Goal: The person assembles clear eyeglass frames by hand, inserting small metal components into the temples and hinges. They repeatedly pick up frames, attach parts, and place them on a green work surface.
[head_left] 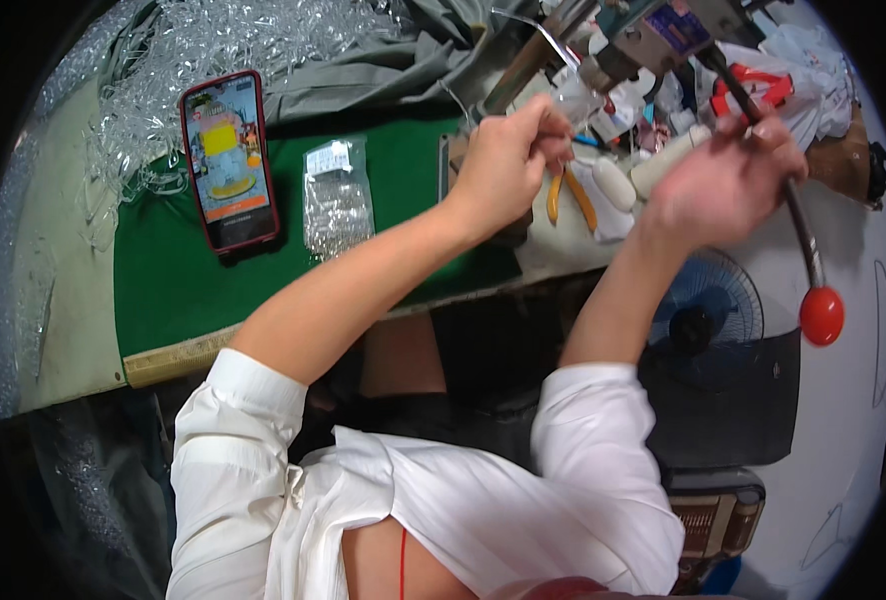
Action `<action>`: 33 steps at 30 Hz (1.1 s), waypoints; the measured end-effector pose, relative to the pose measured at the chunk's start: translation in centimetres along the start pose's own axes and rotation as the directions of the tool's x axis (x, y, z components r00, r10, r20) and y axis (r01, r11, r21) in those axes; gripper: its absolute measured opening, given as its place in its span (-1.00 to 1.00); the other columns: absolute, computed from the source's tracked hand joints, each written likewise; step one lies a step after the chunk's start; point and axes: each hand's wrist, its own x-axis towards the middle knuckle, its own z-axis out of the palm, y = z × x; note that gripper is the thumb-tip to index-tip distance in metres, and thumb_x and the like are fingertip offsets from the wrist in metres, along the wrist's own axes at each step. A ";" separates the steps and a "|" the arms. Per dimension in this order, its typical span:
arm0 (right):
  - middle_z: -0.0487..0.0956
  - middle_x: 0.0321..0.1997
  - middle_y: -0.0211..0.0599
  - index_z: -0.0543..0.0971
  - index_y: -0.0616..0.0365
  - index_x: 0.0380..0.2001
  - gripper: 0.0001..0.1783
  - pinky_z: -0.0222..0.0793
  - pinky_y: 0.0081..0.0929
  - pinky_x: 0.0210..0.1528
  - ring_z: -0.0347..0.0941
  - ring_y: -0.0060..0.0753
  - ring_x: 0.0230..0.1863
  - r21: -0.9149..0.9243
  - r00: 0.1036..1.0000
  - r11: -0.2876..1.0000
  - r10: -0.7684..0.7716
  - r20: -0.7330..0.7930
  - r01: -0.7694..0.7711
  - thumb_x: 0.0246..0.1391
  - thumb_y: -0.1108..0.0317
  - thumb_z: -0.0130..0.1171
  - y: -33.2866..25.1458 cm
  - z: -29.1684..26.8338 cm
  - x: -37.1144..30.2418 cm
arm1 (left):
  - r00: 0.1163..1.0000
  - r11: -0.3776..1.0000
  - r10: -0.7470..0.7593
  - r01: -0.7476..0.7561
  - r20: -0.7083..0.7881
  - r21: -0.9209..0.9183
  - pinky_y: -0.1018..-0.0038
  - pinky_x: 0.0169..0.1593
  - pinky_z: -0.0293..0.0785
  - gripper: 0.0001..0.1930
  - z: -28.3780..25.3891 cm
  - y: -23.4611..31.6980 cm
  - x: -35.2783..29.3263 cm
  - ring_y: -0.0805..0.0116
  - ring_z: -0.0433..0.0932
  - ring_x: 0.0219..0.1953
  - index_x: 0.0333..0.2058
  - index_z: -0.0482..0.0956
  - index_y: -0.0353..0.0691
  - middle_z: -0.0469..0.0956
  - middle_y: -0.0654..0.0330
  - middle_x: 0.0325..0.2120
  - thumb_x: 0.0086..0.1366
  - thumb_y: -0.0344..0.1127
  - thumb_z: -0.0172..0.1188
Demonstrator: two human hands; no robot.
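My left hand (pixel 508 165) is at the metal hand press (pixel 668 35), thumb and fingers pinched together just below its ram. What they pinch is too small to make out; a clear, shiny bit of plastic (pixel 575 98) shows beside the fingertips. My right hand (pixel 728 185), slightly blurred, is closed round the press's lever (pixel 801 230), a dark rod slanting down to a red ball knob (pixel 821 316). Yellow-handled pliers (pixel 580 200) lie just right of my left hand. On the green mat (pixel 263 290) lies a clear bag of small transparent pieces (pixel 337 205).
A phone with a lit screen (pixel 228 165) leans left of the bag. Behind it a heap of clear plastic strips (pixel 233 50) spills beside grey cloth (pixel 363 85). White bottles (pixel 615 185) and red-and-white bags (pixel 783 75) crowd the right. A blue fan (pixel 713 300) stands below the table edge.
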 end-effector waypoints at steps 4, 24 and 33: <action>0.53 -0.27 -0.18 0.46 0.23 -0.27 -0.84 0.28 -0.46 -0.25 0.45 -0.28 -0.14 -0.006 0.978 0.979 0.201 0.050 -0.201 0.15 0.38 0.00 0.0 -0.3 5.1 | 0.998 0.996 -0.007 0.001 0.062 0.092 0.55 -0.30 0.46 -0.93 -1.5 0.7 0.5 0.47 0.55 -0.43 -0.26 0.40 -0.40 0.62 0.10 -0.42 0.30 -0.53 0.05; 0.50 0.04 -0.53 0.46 -0.04 -0.10 -0.59 0.11 -0.30 0.06 0.22 -0.22 0.25 -0.270 0.245 0.958 0.241 0.939 0.092 -0.08 0.49 0.20 0.1 14.4 -18.7 | 0.861 0.285 0.455 0.101 -0.228 0.953 0.23 0.13 0.38 -0.51 -27.5 22.6 -24.3 0.07 0.38 0.12 0.06 0.34 -0.33 0.41 -0.02 0.04 0.19 -0.31 0.24; 0.53 0.01 -0.34 0.51 0.09 -0.11 -0.65 0.16 -0.27 0.14 0.30 -0.15 0.13 -0.409 0.575 0.903 0.267 0.774 0.130 -0.05 0.41 0.21 4.6 13.8 -15.3 | 0.897 0.978 -0.016 0.106 -0.442 0.179 0.47 -0.24 0.46 -0.52 -28.8 21.8 -25.1 0.32 0.49 -0.32 0.05 0.30 -0.39 0.48 0.04 -0.38 0.39 -0.06 -0.10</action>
